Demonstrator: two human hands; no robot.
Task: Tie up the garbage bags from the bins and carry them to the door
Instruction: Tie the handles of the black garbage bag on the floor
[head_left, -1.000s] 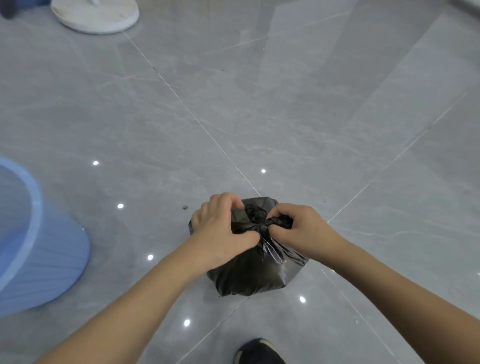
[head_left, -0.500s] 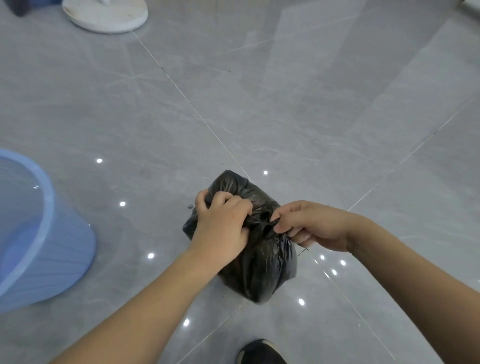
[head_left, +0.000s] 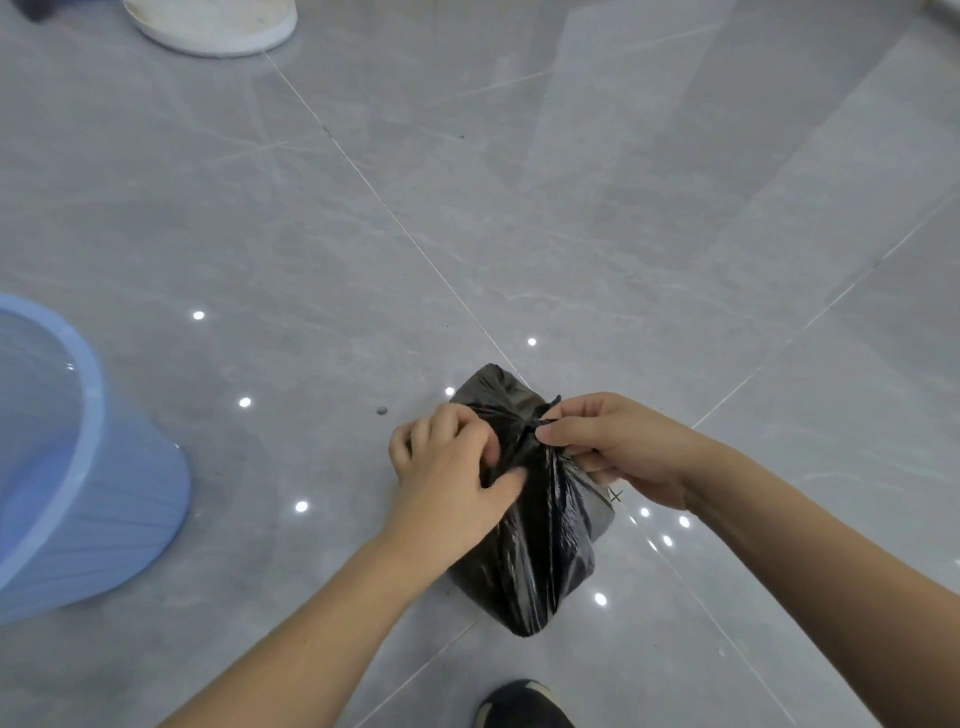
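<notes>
A small black garbage bag (head_left: 540, 551) hangs above the grey tiled floor, its neck gathered into a knot near the top. My left hand (head_left: 452, 467) grips the bag's left side just below the knot, fingers curled into the plastic. My right hand (head_left: 613, 447) pinches the knot's tail between thumb and forefinger on the right. A light blue plastic bin (head_left: 78, 467) stands at the left edge, with no bag visible in it.
A white round base (head_left: 213, 26) rests on the floor at the top left. The tip of my dark shoe (head_left: 524, 706) shows at the bottom, under the bag. A small dark speck (head_left: 382, 410) lies on the tiles near my left hand.
The bag has come up off the floor and now hangs elongated. My right hand moved from beside the knot to pinching its tail; my left hand shifted lower onto the bag's side.
</notes>
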